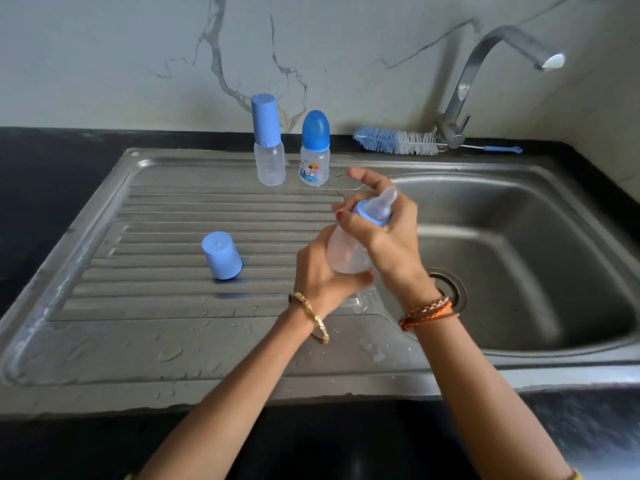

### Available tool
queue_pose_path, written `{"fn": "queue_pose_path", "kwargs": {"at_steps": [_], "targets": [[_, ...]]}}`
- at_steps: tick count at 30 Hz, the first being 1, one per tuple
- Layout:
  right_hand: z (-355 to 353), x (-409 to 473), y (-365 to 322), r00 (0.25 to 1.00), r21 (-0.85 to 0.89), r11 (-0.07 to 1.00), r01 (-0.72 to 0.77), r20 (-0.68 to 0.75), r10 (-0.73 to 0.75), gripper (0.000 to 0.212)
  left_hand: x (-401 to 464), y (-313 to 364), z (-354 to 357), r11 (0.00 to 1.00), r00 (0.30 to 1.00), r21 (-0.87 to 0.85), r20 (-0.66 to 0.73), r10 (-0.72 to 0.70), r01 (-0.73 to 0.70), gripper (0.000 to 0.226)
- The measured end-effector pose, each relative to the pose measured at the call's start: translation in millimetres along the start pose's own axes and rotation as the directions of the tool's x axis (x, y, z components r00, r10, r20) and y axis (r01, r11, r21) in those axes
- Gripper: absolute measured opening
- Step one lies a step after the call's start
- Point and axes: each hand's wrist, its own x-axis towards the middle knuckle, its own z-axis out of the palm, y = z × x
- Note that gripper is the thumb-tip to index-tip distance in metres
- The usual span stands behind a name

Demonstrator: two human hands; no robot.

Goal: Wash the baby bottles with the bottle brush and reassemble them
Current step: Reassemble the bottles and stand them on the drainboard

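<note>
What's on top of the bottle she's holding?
A blue collar with a clear teat tops the held bottle; no cap. The right hand grips the collar and covers part of it.

Two bare forearms enter from the near edge; no sleeves reach the visible length of either arm. Left hand (pixel 320 275): wrist carries a gold-coloured bangle (pixel 313 318) with a ridged, beaded surface, hanging loosely round the wrist. Right hand (pixel 388 237): wrist carries a cluster of orange and brown thread bands (pixel 427 311), some braided, wound several times round. Red polish shows on the fingernails (pixel 340 214) where these are visible. A small patch of yellow fabric (pixel 577 475) shows at the near right corner, beside the right arm
</note>
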Motion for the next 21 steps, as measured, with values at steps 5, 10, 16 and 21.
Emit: {"fn": "queue_pose_path", "kwargs": {"at_steps": [5,10,16,21], "targets": [[12,-13,7,0.982,-0.079,0.997,-0.004,-0.189,-0.011,0.037,-9,-3,8,0.994,0.975,0.100,-0.214,0.059,-0.038,0.048],[-23,9,-18,0.869,-0.005,1.000,0.029,0.495,-0.022,0.062,7,10,-35,0.997,0.892,-0.065,0.448,0.058,-0.032,0.035],[-8,-1,-8,0.946,0.061,0.998,-0.010,0.325,-0.010,0.026,-9,0,-22,0.993,0.978,-0.121,0.210,0.016,0.010,0.031],[10,-13,6,0.998,-0.029,0.999,0.027,0.056,-0.025,0.017,-14,-11,-7,0.989,0.996,0.145,-0.082,0.045,-0.032,0.044]]}}
